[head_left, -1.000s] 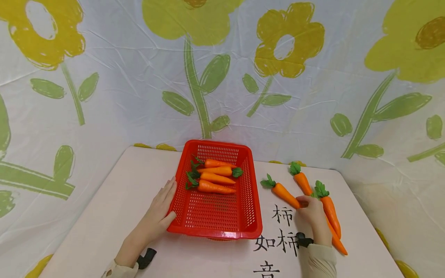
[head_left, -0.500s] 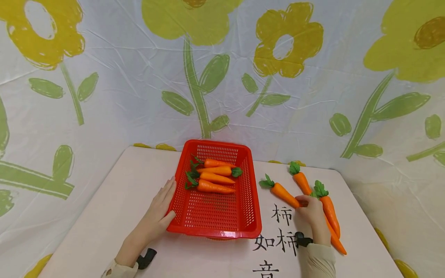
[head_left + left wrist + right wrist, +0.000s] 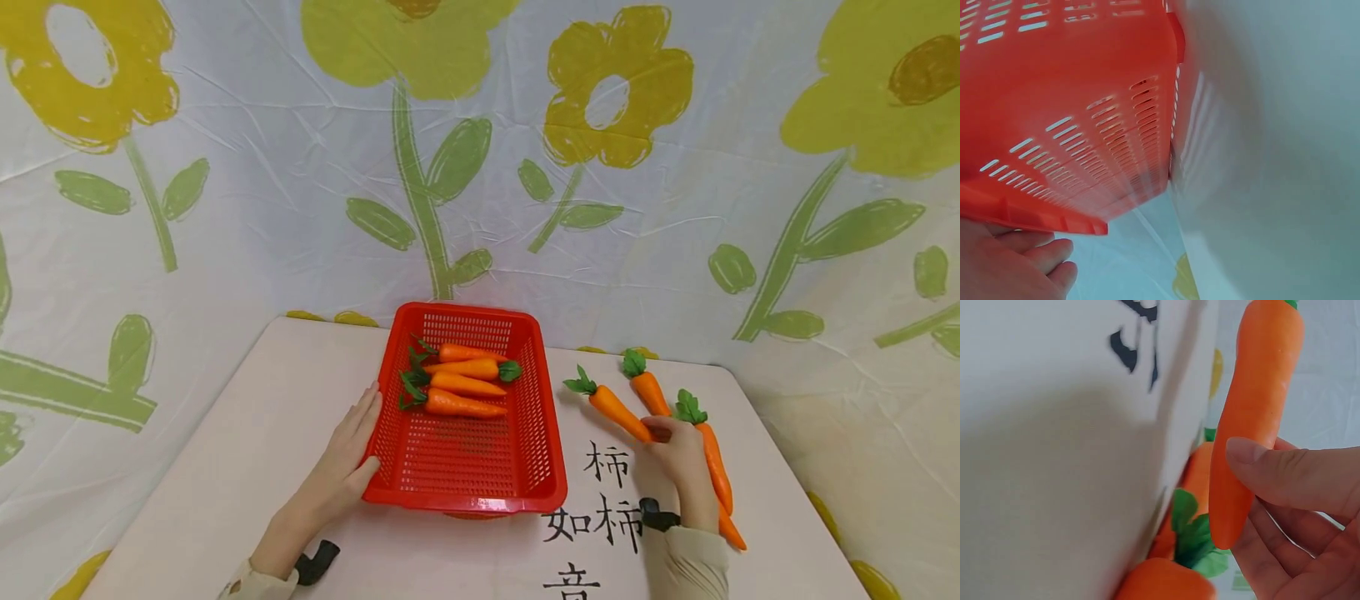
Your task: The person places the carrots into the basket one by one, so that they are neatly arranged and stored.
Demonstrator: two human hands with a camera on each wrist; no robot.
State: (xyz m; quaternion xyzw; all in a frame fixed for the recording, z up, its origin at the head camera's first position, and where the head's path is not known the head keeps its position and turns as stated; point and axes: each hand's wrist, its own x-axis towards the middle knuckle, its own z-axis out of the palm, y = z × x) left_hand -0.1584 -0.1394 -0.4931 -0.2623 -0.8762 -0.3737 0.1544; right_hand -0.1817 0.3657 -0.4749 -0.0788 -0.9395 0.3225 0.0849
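A red plastic basket stands on the table with several orange carrots lying across its far half. My left hand rests along the basket's left rim, fingers extended. In the left wrist view its fingertips lie just under the rim. To the basket's right, my right hand pinches a green-topped carrot near its tapered tip. The right wrist view shows the thumb across this carrot, which is held off the table, leafy end away from me. Fingers behind it are partly hidden.
More carrots lie beyond and right of my right hand, including a back one and a right one. Another tip shows beside the wrist. Black characters mark the pale table. A flowered cloth hangs behind.
The carrot in my right hand has risen slightly off the table, and that hand has shifted a little. My left hand and the basket stay nearly still.
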